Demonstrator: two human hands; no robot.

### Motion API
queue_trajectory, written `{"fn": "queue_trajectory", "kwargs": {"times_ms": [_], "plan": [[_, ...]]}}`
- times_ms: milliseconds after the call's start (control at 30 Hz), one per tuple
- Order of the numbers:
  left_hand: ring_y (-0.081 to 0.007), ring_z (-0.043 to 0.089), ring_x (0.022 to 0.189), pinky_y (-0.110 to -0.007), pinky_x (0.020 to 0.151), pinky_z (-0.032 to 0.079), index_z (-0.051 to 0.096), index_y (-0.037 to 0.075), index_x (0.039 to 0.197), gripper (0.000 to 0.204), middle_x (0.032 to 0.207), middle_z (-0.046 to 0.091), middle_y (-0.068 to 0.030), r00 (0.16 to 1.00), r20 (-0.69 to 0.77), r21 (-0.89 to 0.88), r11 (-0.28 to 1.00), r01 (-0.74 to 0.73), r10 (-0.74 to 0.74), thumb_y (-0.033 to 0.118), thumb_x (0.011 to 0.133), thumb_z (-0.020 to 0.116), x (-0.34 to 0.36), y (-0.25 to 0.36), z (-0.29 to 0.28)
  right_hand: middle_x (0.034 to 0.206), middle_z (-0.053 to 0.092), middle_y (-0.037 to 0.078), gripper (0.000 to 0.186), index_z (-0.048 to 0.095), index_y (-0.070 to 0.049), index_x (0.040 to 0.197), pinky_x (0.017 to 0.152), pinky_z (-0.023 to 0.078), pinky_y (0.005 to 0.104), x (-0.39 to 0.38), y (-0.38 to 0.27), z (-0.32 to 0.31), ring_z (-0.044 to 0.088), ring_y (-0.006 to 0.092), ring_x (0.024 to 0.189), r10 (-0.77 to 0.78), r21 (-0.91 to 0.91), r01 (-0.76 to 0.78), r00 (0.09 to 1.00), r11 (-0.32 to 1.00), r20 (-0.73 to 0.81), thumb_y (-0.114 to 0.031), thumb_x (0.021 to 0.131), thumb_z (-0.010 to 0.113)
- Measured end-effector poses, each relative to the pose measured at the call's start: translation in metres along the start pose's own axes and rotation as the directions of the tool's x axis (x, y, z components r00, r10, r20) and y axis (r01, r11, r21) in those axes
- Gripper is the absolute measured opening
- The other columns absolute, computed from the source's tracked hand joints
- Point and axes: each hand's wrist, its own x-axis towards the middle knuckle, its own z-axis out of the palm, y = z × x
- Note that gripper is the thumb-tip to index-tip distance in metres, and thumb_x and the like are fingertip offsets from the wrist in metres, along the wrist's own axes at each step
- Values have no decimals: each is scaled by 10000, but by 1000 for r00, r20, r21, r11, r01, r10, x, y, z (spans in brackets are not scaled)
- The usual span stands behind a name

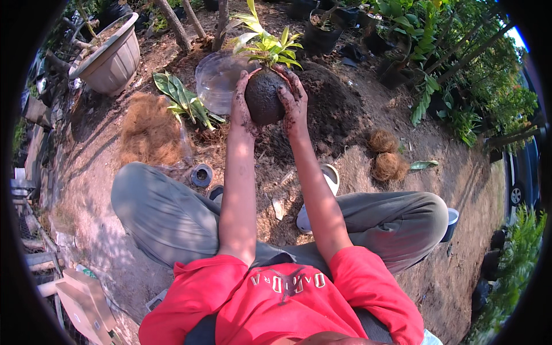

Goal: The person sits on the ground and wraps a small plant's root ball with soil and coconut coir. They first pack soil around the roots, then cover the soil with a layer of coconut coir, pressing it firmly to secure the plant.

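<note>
red shirt [287, 307], creased soft cloth, fills the near end of the view, with a line of pale lettering [287, 280] across its chest. grey trousers [167, 201] spread out to both sides over bare, brown ground [431, 230], outdoors, dappled with sun and shade. above them the left hand [242, 106] and right hand [294, 106], both caked with mud, press on opposite sides of a dark soil ball [264, 96], fingers clamped round it; it is rounded, damp-looking and held up near a crumbly soil heap [339, 106], with a leafy plant [275, 49] rising from its top. to the left lie matted orange-brown fibre [150, 129], glossy cut leaves [179, 98] and a clear plastic sheet [214, 86]; beyond stands a ribbed, tilted beige pot [109, 63]. two shaggy fibre balls [390, 165] sit together on the right, near dense greenery [483, 86].
</note>
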Motion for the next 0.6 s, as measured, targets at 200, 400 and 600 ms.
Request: {"fn": "queue_trajectory", "kwargs": {"times_ms": [200,400,600], "plan": [[-231,471,1207,-374,1067,325,417,-33,1356,749,1313,477,-154,959,-88,634,758,-156,271,598,952,428,2,-27,7,1232,577,87,459,547,-115,1263,979,462,432,-17,36,-3,574,261,1125,480,743,-133,833,657,-276,-398,907,479],[-242,562,1096,-397,974,442,568,51,1195,566,1186,576,-117,971,-209,-55,990,-133,119,544,961,419,-4,-41,1,1248,568,122,505,529,-48,1288,1039,407,400,-3,26,10,529,251,1184,36,270,66,934,961,-355,-388,923,449],[-286,588,1085,-437,980,450,552,77,1262,492,1214,606,-121,996,-87,-386,922,-28,-6,434,958,402,-11,-10,11,1205,584,150,413,556,29,1255,1007,398,352,6,-17,13,547,223,1133,-83,-334,106,993,937,83,-150,889,619]]}}
